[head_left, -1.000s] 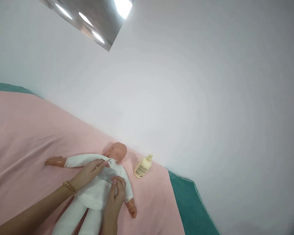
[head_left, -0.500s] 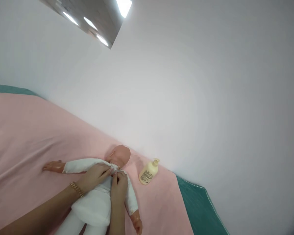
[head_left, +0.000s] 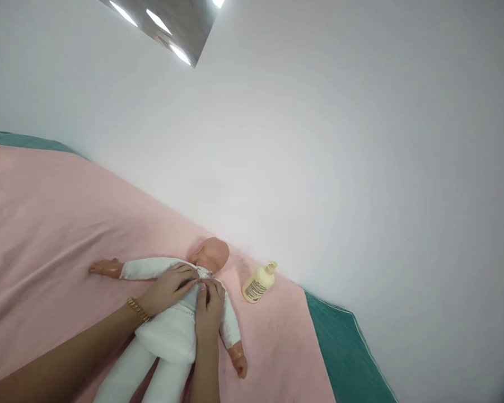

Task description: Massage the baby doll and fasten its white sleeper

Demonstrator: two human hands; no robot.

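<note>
A baby doll [head_left: 212,253] in a white garment [head_left: 170,333] lies on its back on a pink cloth [head_left: 46,224]. Both my hands meet at the garment's neckline on the doll's chest. My left hand [head_left: 170,288], with a gold bracelet at the wrist, has its fingers curled and pinching the fabric at the collar. My right hand [head_left: 210,302] rests on the doll's torso with its fingertips pinched on the same spot of the collar. The doll's arms are spread out to either side.
A cream pump bottle [head_left: 258,284] lies on its side on the pink cloth just right of the doll's head. A teal surface [head_left: 344,358] shows beyond the cloth's right edge. A white wall [head_left: 319,140] rises right behind.
My right hand slid up from the doll's belly to the collar and joined my left hand there. The view shifted slightly.
</note>
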